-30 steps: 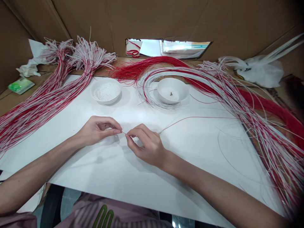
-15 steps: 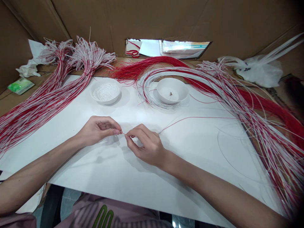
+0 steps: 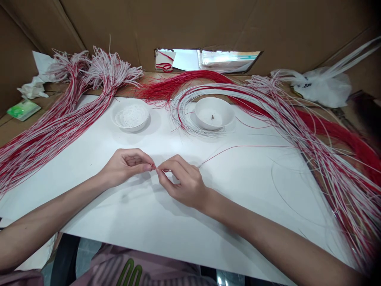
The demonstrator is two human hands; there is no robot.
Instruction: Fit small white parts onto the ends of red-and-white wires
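Note:
Between thumb and index finger, my left hand (image 3: 127, 166) pinches the end of a thin red strand. Almost touching it, my right hand (image 3: 183, 180) grips the same red strand (image 3: 226, 149), which runs out behind the knuckles and curves right to a bundle of red and white strands (image 3: 321, 159). Both hands are held low over the white board (image 3: 184, 234). What exactly lies between the fingertips is too small to make out. Beyond the hands stand a bowl of white grains (image 3: 131, 115) and a second white bowl (image 3: 228, 115) with a small brown bit inside.
Tied red and white bundles (image 3: 68, 115) with frayed white tips lie along the left. Loose red strands (image 3: 184, 81) arch behind the bowls. A plastic bag (image 3: 329, 89) sits at the back right, a green tissue packet (image 3: 24, 110) at the back left. Cardboard walls (image 3: 98, 24) enclose the board.
My left hand has moved slightly right and down, so its fingertips are now closer to those of my right hand. The right hand keeps its pinch on the strand.

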